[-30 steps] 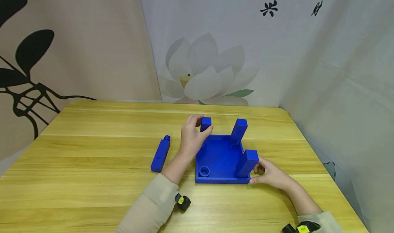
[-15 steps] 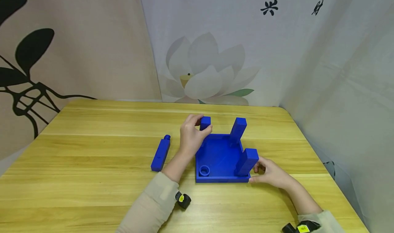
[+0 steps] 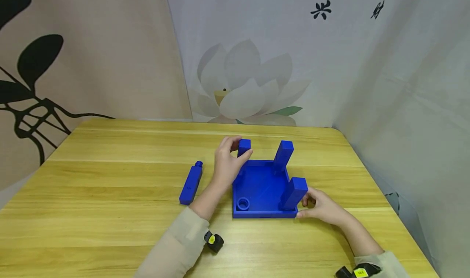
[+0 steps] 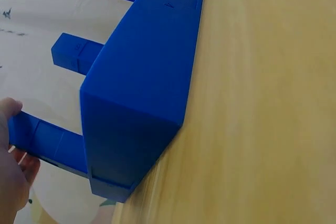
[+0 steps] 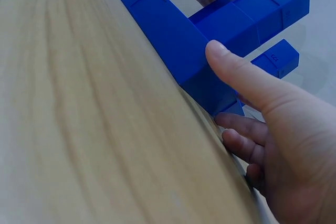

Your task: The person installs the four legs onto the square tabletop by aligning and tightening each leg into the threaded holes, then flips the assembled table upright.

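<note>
A square blue base with raised rims (image 3: 265,215) lies on the table, with blue posts standing at three corners. My left hand (image 3: 228,159) pinches the top of the far-left post (image 3: 244,144) between thumb and fingers. At the near-right corner, my right hand (image 3: 324,206) holds the base by its edge, thumb on the front side and fingers along the right side. Close by rises the near-right post (image 3: 295,192); the far-right post (image 3: 284,155) stands behind it. In the near-left corner is a round socket (image 3: 243,204). Left of the base lies a loose blue post (image 3: 191,184) with a knobbed end.
The wooden table (image 3: 110,212) extends on every side of the base. Behind it hangs a pale curtain (image 3: 264,78) printed with a lotus, and another light curtain (image 3: 415,119) runs along the right edge.
My left forearm has shifted slightly to the left. Both hands keep their holds, and the base and posts stay in place apart from a small shift of the view.
</note>
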Demonstrator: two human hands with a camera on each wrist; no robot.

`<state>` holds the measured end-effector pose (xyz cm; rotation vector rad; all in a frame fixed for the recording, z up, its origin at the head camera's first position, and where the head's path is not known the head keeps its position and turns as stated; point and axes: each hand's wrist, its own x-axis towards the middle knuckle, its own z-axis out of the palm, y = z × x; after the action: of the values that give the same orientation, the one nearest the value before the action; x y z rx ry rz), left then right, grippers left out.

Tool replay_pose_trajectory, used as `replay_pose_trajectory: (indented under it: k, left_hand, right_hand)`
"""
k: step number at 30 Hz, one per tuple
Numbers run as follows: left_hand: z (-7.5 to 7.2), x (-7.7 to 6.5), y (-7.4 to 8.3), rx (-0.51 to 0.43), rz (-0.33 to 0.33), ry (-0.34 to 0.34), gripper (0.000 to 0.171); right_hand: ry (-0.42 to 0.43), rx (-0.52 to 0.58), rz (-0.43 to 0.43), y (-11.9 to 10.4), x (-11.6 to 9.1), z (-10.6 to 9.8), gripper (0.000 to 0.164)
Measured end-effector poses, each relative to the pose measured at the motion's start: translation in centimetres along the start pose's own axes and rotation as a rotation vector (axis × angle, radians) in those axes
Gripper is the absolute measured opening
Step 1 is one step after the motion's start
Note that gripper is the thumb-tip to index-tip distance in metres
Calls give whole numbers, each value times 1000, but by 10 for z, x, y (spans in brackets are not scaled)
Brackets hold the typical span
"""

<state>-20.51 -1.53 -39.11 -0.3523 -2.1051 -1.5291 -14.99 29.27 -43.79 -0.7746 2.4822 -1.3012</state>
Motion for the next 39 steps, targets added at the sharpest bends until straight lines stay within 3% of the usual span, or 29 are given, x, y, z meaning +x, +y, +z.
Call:
replay_pose_trajectory:
  k: [9,22,33,39]
  left_hand:
    - [-15,-11,10,-17,-149,-145,73]
    - [-31,-34,17,-70,-343,-281,84]
    - [-42,-56,15,-56,-415,-420,91]
    - [-47,-66,12,-34,-417,-511,93]
  right_hand:
    - [3,-2,4,2,1,0,39]
    - [7,-11,-10,2,1,0,40]
    - [14,-14,-21,2,0,1,39]
    - [6,-14,-17,0,-1,0,39]
